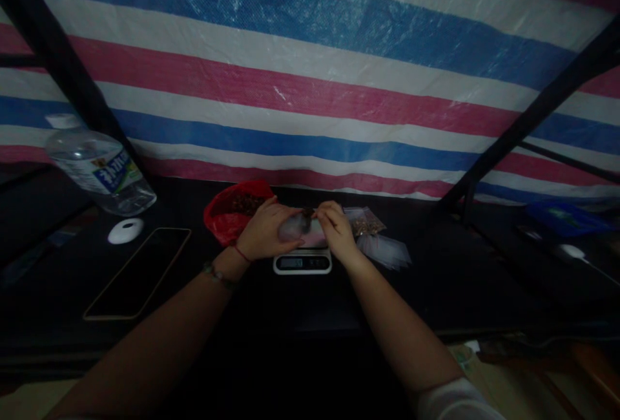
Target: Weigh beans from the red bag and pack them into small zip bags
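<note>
My left hand and my right hand meet over a small white digital scale on the dark table. Between them they hold a small clear plastic bag above the scale's pan, the left fingers curled round its side. My right hand pinches something small and dark at the bag's mouth. A red plastic bag holding brownish bits lies open just left of my left hand.
A filled clear packet and a pile of empty clear bags lie right of the scale. A phone, a white round cap and a water bottle are on the left. Striped tarpaulin hangs behind.
</note>
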A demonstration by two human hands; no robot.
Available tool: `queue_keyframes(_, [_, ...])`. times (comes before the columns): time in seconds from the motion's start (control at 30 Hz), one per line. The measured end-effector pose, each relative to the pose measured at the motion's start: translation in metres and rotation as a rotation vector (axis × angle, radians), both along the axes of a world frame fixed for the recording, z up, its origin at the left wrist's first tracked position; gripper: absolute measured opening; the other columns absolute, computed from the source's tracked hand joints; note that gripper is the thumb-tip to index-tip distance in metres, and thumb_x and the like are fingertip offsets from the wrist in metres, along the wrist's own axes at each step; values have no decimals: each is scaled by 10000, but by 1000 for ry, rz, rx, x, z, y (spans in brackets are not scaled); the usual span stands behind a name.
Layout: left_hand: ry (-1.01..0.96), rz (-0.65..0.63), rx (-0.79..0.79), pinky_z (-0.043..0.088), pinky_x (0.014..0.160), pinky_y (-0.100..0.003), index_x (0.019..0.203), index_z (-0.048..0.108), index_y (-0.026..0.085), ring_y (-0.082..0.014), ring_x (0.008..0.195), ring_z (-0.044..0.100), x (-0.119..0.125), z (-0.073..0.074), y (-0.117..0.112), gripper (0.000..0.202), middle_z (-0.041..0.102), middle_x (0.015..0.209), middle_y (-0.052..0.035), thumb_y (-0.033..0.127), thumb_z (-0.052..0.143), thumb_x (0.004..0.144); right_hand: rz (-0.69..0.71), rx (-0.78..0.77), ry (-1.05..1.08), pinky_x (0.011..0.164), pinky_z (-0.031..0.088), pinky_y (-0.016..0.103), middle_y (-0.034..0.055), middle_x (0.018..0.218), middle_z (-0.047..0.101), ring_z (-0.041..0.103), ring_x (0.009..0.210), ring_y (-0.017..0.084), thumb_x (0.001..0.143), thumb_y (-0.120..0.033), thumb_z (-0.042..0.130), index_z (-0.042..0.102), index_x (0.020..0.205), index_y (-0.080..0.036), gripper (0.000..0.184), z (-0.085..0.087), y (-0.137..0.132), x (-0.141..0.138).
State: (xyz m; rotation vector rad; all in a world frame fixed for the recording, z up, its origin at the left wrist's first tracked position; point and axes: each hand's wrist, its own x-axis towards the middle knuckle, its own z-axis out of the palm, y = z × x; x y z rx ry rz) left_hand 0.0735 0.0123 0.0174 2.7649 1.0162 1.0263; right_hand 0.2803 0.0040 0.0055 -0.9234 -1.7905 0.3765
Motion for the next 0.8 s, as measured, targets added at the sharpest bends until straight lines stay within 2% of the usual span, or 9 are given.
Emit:
queue_keyframes(0.07, [-49, 80, -64, 439, 955, -456, 1175, 577, 157, -279, 1015, 623, 0, -4, 4, 585, 667, 1103, -121, 521, 654, 723, -100, -18, -13, 888, 459, 382, 75, 984, 597, 561, 982, 208, 871, -306, 548, 656, 948, -195, 173, -4, 8, 6])
queue_keyframes(0.17, [-95, 174, -154, 494, 879, -404, 1133, 585, 160, -276, 999, 629, 0, -11, 10, 542, 662, 1099, -122, 498, 664, 716, -169, -113, -156, 973, 413, 426, 124, 1158, 588, 525, 1112, 257, 718, -335, 719, 592, 1152, -161, 484, -14, 18, 9])
queue_keyframes(0.23, [-102, 206, -190, 499, 870, -397, 1093, 597, 177, -272, 983, 633, -1, -15, 14, 498, 666, 1074, -108, 496, 661, 717, -167, -174, -257, 1002, 387, 442, 142, 1200, 588, 515, 1144, 274, 677, -337, 748, 574, 1194, -144, 578, -21, 22, 7])
queue_keyframes(0.37, [-103, 229, -216, 497, 875, -399, 1072, 602, 185, -268, 973, 634, -2, -21, 18, 487, 667, 1062, -99, 518, 653, 720, -183, -209, -333, 994, 387, 446, 124, 1150, 631, 545, 1105, 271, 673, -292, 737, 610, 1137, -156, 499, -29, 27, -1])
queue_keyframes(0.53, [-119, 207, -208, 496, 879, -413, 1097, 595, 181, -276, 985, 630, -2, -28, 22, 546, 665, 1070, -106, 544, 670, 697, -227, -213, -276, 920, 442, 426, 90, 1017, 666, 590, 1000, 250, 667, -209, 711, 641, 1009, -173, 351, -30, 28, -5])
queue_keyframes(0.67, [-125, 194, -202, 500, 866, -422, 1111, 586, 188, -282, 983, 632, -1, -31, 22, 568, 664, 1076, -104, 555, 678, 687, -187, -231, -172, 894, 466, 409, 74, 1011, 671, 614, 964, 232, 683, -222, 701, 621, 1026, -188, 354, -27, 24, -3])
queue_keyframes(0.8, [-131, 196, -244, 505, 849, -407, 1113, 580, 190, -272, 969, 637, 2, -29, 20, 579, 667, 1057, -92, 574, 672, 689, -100, -179, -150, 927, 450, 412, 70, 1046, 671, 611, 1006, 232, 689, -193, 692, 618, 1034, -200, 352, -19, 17, -2])
